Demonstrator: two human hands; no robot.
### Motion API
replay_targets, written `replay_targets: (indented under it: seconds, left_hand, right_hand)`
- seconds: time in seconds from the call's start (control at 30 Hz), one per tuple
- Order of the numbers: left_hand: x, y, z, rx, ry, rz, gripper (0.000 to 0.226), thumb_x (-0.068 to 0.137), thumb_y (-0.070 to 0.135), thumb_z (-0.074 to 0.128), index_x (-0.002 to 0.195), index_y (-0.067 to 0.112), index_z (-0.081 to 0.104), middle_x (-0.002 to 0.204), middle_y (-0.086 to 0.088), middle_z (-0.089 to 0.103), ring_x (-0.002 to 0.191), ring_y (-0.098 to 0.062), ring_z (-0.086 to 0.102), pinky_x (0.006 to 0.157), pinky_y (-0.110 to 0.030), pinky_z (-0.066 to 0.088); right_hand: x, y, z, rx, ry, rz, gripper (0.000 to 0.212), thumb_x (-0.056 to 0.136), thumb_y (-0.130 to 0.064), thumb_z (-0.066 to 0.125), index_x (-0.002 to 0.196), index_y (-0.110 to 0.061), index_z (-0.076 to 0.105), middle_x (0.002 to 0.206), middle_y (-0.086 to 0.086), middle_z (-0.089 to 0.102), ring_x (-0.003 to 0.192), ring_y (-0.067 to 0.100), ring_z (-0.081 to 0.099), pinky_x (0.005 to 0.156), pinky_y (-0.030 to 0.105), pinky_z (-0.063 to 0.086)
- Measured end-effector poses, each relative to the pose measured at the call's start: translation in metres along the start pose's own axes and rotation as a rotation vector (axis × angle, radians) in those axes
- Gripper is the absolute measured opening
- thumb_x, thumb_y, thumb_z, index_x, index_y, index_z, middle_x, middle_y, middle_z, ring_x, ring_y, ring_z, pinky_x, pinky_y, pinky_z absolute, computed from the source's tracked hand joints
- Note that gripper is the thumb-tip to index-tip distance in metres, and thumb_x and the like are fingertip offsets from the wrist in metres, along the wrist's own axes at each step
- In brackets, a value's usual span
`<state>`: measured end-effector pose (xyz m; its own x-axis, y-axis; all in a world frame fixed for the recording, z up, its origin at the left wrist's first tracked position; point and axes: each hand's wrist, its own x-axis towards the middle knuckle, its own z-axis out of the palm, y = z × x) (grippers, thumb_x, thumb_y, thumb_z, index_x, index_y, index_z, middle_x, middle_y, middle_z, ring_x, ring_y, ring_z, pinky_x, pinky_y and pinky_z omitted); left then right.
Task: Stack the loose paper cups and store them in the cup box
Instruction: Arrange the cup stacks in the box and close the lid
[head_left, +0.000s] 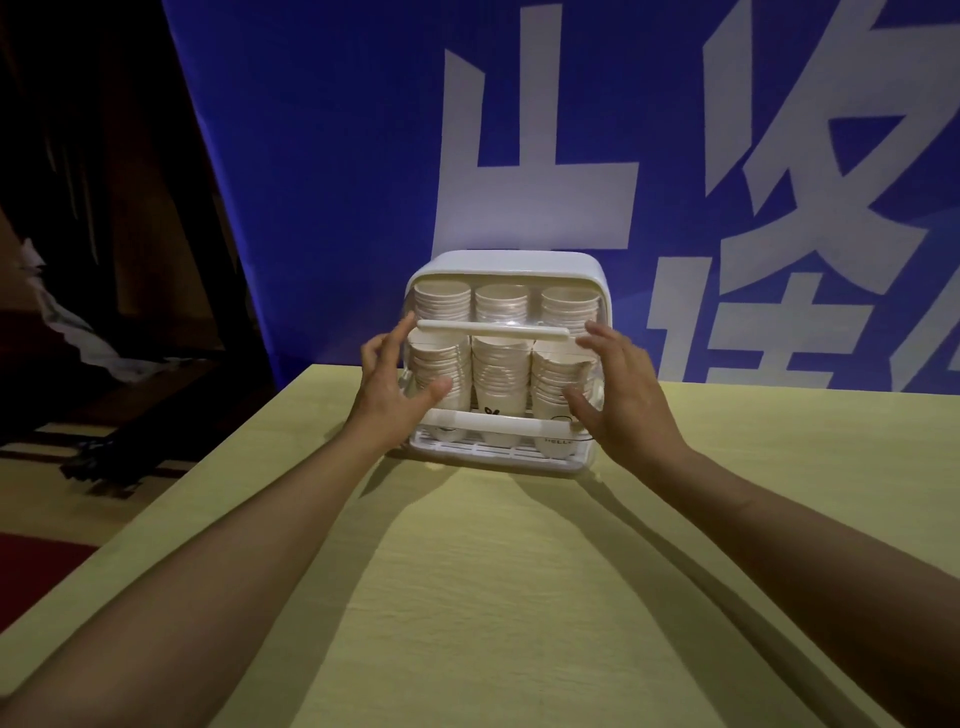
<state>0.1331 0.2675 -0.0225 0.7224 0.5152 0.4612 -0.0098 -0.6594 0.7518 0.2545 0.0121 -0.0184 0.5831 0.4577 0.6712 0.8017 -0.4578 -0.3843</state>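
Note:
A white cup box with a clear front cover stands at the far middle of the table. Stacks of white paper cups fill it in two rows, behind the cover. My left hand is at the box's left side, fingers spread and relaxed, the thumb against the clear cover. My right hand is at the right side, fingers straight, touching the cover near its edge. Neither hand grips anything.
The yellow-green table stretches from the box toward me. A blue banner with large white characters hangs right behind the box. Left of the table lie a dark floor and dark furniture.

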Motion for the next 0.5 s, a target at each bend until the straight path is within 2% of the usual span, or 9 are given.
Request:
replay_targets:
  seconds: [0.07, 0.17, 0.33, 0.43, 0.5]
  left_hand:
    - [0.002, 0.004, 0.001, -0.033, 0.04, -0.031, 0.07, 0.094, 0.034, 0.069, 0.151, 0.043, 0.031, 0.138, 0.009, 0.024, 0.124, -0.013, 0.04, 0.1, -0.03, 0.04]
    - [0.006, 0.01, 0.005, -0.063, 0.113, -0.068, 0.054, 0.096, 0.036, 0.064, 0.146, 0.04, 0.042, 0.133, 0.01, 0.026, 0.121, -0.015, 0.046, 0.094, -0.029, 0.043]
    - [0.008, 0.015, 0.013, -0.087, 0.176, -0.098, 0.048, 0.096, 0.032, 0.066, 0.139, 0.039, 0.046, 0.133, 0.006, 0.029, 0.119, -0.018, 0.049, 0.091, -0.028, 0.043]
    - [0.007, 0.015, 0.013, -0.066, 0.2, -0.098, 0.046, 0.095, 0.03, 0.067, 0.137, 0.038, 0.048, 0.13, 0.007, 0.031, 0.114, -0.015, 0.049, 0.083, -0.024, 0.042]
    - [0.004, 0.013, 0.012, -0.046, 0.205, -0.073, 0.045, 0.095, 0.029, 0.068, 0.135, 0.037, 0.048, 0.128, 0.008, 0.031, 0.111, -0.014, 0.049, 0.077, -0.017, 0.04]
  right_hand:
    - [0.008, -0.006, -0.002, -0.02, 0.026, 0.018, 0.069, 0.09, -0.04, 0.068, 0.149, -0.033, 0.032, 0.148, 0.001, 0.039, 0.13, 0.02, 0.036, 0.108, 0.036, 0.038]
    - [0.025, -0.017, -0.003, -0.12, 0.006, 0.015, 0.056, 0.092, -0.049, 0.061, 0.144, -0.037, 0.042, 0.138, 0.001, 0.04, 0.124, 0.021, 0.035, 0.104, 0.04, 0.043]
    - [0.044, -0.032, -0.009, -0.025, 0.039, 0.101, 0.029, 0.096, -0.041, 0.058, 0.122, -0.029, 0.064, 0.131, -0.003, 0.047, 0.122, 0.018, 0.036, 0.094, 0.028, 0.037]
    - [0.039, -0.03, -0.009, -0.014, 0.023, 0.087, 0.029, 0.096, -0.042, 0.058, 0.12, -0.028, 0.065, 0.129, -0.005, 0.049, 0.12, 0.017, 0.036, 0.091, 0.025, 0.033]
    - [0.033, -0.027, -0.009, -0.008, 0.023, 0.078, 0.031, 0.095, -0.043, 0.058, 0.121, -0.028, 0.065, 0.129, -0.005, 0.049, 0.12, 0.015, 0.036, 0.092, 0.025, 0.032]
